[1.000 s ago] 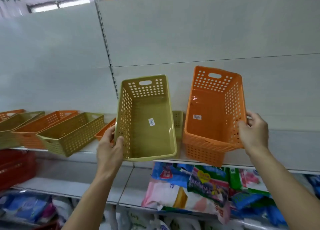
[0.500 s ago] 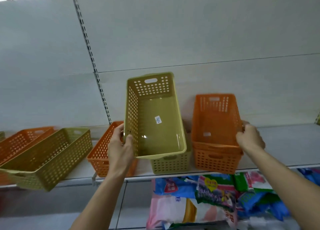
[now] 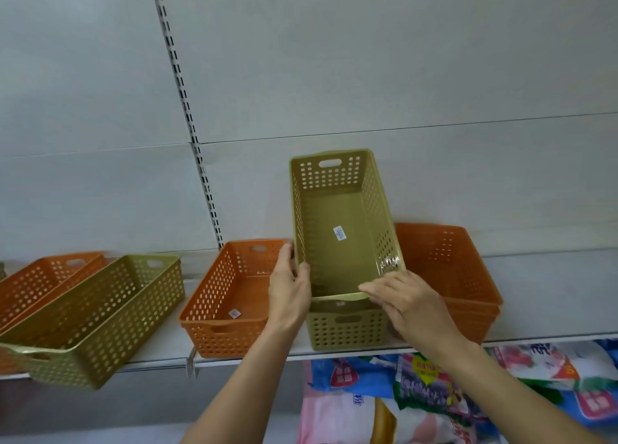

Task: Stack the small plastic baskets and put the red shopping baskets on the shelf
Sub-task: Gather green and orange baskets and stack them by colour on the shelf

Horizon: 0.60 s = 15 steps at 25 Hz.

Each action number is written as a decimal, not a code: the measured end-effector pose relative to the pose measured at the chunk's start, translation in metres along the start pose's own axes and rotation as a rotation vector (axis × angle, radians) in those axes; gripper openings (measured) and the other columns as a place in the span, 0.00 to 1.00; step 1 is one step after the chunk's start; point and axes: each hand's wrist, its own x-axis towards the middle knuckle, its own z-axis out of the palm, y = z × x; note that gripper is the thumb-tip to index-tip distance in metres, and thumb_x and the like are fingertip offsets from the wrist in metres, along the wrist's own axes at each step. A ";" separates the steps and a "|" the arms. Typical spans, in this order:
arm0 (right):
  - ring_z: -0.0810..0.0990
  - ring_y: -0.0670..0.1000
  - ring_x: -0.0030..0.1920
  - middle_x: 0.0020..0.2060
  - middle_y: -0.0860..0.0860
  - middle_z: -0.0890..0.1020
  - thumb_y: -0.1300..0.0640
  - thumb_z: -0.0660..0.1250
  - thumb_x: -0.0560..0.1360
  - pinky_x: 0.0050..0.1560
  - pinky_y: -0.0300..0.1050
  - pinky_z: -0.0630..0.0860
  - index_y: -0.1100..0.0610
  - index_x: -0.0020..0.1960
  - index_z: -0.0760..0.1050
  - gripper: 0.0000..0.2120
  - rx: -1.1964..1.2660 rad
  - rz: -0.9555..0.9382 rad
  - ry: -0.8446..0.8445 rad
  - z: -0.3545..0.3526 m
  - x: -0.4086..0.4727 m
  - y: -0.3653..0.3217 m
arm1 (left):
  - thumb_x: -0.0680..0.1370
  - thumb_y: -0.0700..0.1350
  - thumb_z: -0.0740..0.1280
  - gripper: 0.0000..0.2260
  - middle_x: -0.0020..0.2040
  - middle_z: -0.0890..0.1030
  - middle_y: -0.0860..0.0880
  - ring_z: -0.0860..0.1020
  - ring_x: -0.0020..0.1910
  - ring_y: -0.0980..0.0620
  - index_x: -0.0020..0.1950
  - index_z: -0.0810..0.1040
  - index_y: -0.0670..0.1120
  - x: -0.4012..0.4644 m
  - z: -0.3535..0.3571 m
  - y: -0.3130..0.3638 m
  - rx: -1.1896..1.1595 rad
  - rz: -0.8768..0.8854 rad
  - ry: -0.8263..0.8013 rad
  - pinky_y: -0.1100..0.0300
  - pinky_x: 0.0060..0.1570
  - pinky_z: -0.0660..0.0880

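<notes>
Two hands meet on one olive-green plastic basket, which is tilted with its open top facing the viewer and its near end sitting in the mouth of a second olive-green basket standing on the shelf. The left hand clasps the tilted basket's left wall near the front corner, thumb inside the rim and fingers curled round the outside. The right hand lies flat and loosely spread, fingertips touching the basket's near rim, not clenched around anything. A small white label is stuck to the tilted basket's floor. Just to the right stands an orange stack of nested baskets; just to the left, a single orange basket. Farther left, another olive basket overhangs the shelf edge, with an orange one behind it. Below the shelf lie colourful packaged goods.
</notes>
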 end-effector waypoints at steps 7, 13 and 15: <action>0.82 0.48 0.51 0.50 0.45 0.85 0.56 0.64 0.78 0.67 0.61 0.67 0.46 0.58 0.79 0.11 0.005 0.141 -0.229 0.010 -0.008 0.002 | 0.82 0.43 0.57 0.17 0.63 0.80 0.51 0.78 0.58 0.50 0.70 0.71 0.55 0.002 -0.002 -0.023 0.200 -0.201 -0.248 0.46 0.61 0.76; 0.67 0.46 0.69 0.68 0.42 0.73 0.46 0.54 0.81 0.74 0.53 0.50 0.43 0.71 0.67 0.19 0.000 0.201 -0.416 -0.002 -0.008 -0.009 | 0.82 0.47 0.58 0.20 0.68 0.76 0.50 0.74 0.67 0.52 0.75 0.66 0.52 -0.040 -0.007 -0.028 0.303 -0.056 -0.236 0.51 0.67 0.71; 0.69 0.47 0.69 0.67 0.44 0.74 0.46 0.56 0.80 0.72 0.50 0.54 0.45 0.70 0.68 0.19 0.070 0.158 -0.300 0.002 -0.011 -0.024 | 0.82 0.49 0.59 0.21 0.71 0.73 0.51 0.70 0.70 0.54 0.76 0.65 0.49 -0.060 -0.016 -0.033 0.405 0.056 -0.131 0.55 0.69 0.67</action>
